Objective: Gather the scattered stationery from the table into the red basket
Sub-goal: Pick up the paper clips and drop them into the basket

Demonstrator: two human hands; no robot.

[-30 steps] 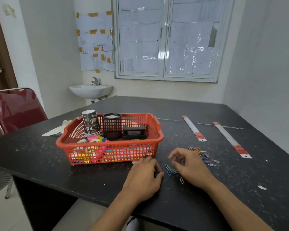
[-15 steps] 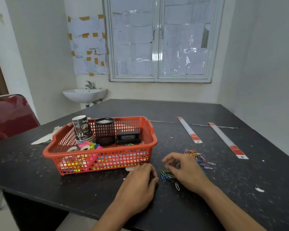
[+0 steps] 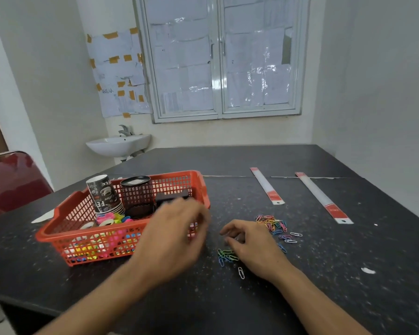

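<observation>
The red basket (image 3: 58, 234) stands on the black table at the left. It holds a stack of paper cups (image 3: 102, 193), a black mesh pen holder (image 3: 137, 192), a black box (image 3: 169, 198) and colourful small items. My left hand (image 3: 177, 235) is blurred, raised over the basket's near right corner; what it holds is hidden. Fingers loosely curled, my right hand (image 3: 252, 247) rests on the table between a small cluster of paper clips (image 3: 226, 255) and a larger colourful pile (image 3: 272, 223). A single white clip (image 3: 241, 272) lies near my wrist.
Two long rulers in sleeves (image 3: 266, 186) (image 3: 322, 198) lie on the table's far right. A white paper scrap (image 3: 44, 216) sits left of the basket. A red chair (image 3: 12, 182) stands at the left; a sink (image 3: 119, 143) hangs beyond the table.
My left hand has lifted off the table and moved up and left to the basket's near right corner. My right hand has stayed by the clips.
</observation>
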